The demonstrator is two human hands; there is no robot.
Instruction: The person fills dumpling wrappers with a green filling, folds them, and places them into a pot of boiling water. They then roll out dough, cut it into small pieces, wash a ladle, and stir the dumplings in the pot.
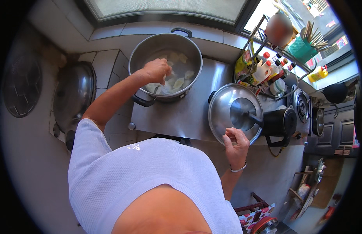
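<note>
My left hand (157,71) reaches over a large metal pot (134,80) on the left of the steel counter. Its fingers point down and are pinched together; what they hold, if anything, is hidden. Below them, pale folded pieces that look like dumplings (178,83) lie in the pot, some under the hand. My right hand (236,145), with a bracelet at the wrist, hovers by the near edge of a round metal lid (219,113). Its fingers are loosely bent, with no object visible in them. The lid has a clear centre and a dark handle (253,119).
Right of the lid stands a black pot (280,124), near a gas burner (303,107). Bottles (263,72) crowd a rack by the window, beside a green basket of chopsticks (302,50). A big dark lid (73,95) leans at the left wall.
</note>
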